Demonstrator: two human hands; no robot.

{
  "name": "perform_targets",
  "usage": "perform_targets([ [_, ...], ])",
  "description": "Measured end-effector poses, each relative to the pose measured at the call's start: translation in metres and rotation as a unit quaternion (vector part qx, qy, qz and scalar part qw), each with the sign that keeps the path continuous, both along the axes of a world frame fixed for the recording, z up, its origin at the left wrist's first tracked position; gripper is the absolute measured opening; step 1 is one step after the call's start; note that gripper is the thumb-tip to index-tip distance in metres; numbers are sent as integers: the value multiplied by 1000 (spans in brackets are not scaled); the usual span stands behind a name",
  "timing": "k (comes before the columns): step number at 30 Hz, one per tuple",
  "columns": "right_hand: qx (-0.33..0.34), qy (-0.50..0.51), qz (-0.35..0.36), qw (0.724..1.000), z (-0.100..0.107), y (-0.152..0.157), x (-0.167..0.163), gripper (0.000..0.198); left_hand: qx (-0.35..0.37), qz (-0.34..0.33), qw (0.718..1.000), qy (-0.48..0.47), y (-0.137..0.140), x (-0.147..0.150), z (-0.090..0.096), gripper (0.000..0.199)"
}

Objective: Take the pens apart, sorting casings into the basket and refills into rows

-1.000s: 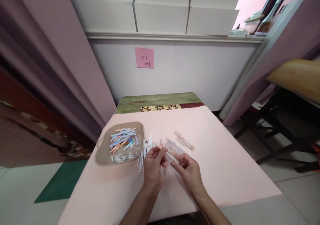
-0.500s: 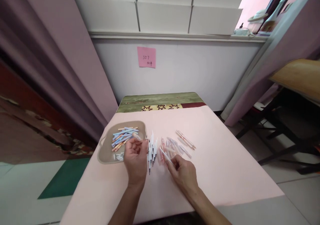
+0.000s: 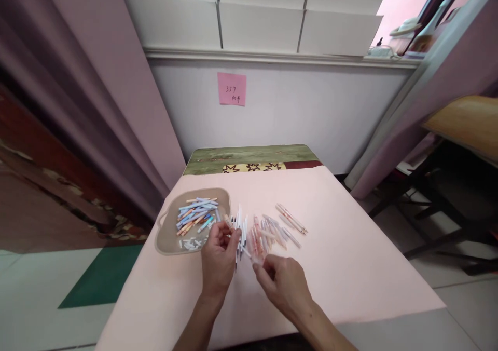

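Note:
My left hand (image 3: 218,255) is closed around a short pale-orange pen barrel (image 3: 228,221), mostly hidden by the fingers. My right hand (image 3: 286,283) pinches the lower end of a thin white pen refill (image 3: 245,250), whose other end reaches the left fingertips. Whether the refill sits inside the barrel cannot be seen. Beneath and between the hands lies a bunch of white refills with dark tips (image 3: 244,227). Just right of them are clear and pinkish pen barrels (image 3: 273,230), near the right hand.
At the left stands a beige tray (image 3: 165,237) with blue and orange pen parts (image 3: 196,212) and small white pieces (image 3: 190,244). Slim pens (image 3: 291,218) lie on the right of the pink tablecloth (image 3: 350,268). A pink note (image 3: 232,89) sticks to the wall.
Both hands have come closer together. The white refill, pointing up and left in my right hand, now reaches my left fingertips. My left hand has shifted right, uncovering more of the tray.

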State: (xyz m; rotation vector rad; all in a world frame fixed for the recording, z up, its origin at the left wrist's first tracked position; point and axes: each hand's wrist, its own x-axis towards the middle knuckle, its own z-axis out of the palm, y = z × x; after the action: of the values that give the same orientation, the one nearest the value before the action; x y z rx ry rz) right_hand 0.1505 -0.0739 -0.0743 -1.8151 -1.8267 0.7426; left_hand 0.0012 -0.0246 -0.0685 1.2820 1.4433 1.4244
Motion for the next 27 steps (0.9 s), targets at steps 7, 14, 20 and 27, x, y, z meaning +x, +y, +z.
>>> perform_targets([
  [7, 17, 21, -31, 999, -20, 9, -3, 30, -31, -22, 999, -3, -1, 3, -2, 24],
  [14, -5, -67, -3, 998, -22, 16, -20, 32, -24, -13, 999, 21, -6, -3, -2, 24],
  [20, -44, 11, 34, 998, -11, -8, 11, 41, -75, -42, 996, 36, -4, 0, -15, 31],
  [27, 49, -15, -116, 992, -26, 17, 55, 33, -126, -124, 983, 56, -10, 35, -34, 36],
])
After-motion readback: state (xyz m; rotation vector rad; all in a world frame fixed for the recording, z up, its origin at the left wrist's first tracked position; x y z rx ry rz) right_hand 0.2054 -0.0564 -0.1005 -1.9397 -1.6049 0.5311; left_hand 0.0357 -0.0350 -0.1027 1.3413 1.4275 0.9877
